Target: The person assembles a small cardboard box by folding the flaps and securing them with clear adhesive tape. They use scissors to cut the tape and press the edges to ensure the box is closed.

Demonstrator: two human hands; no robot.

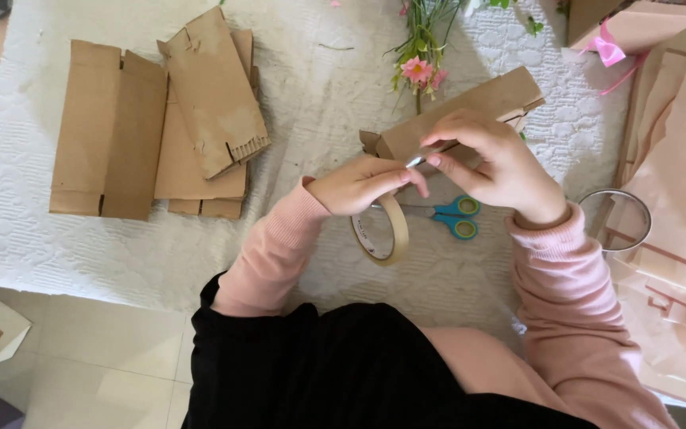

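head view, looking down past my black lap and pink sleeves: nearest me, my left hand [363, 184] has the beige ring-shaped roll of masking tape [383, 232] hanging under it, fingers curled closed with the thumb and forefinger pinched at the loose tape end. my right hand [495, 163] sits just beside it, thumb and forefinger nipped together on the same short strip, the other fingers half folded. the roll dangles over the white quilted tablecloth [319, 95], touching my left hand only.

i judge the roll light and stiff enough to swing, so it is best steadied through its hole or by the rim. the strip itself looks thin, limp and sticky on one side, likely to curl onto itself or tear, so i would hold it by the very end, between fingertips.

just beyond the roll lie the scissors with blue handles and green-lined loops [450, 216], flat on the cloth under my wrists. behind my hands rests a folded brown cardboard sleeve [478, 107], light, rigid along its creases, soft at its frayed corners. farther left is a stack of flattened brown cardboard pieces [160, 127]. at the far edge lie pink flowers on green stems [421, 56], and to the right sheets of pale pink wrapping paper [676, 199].
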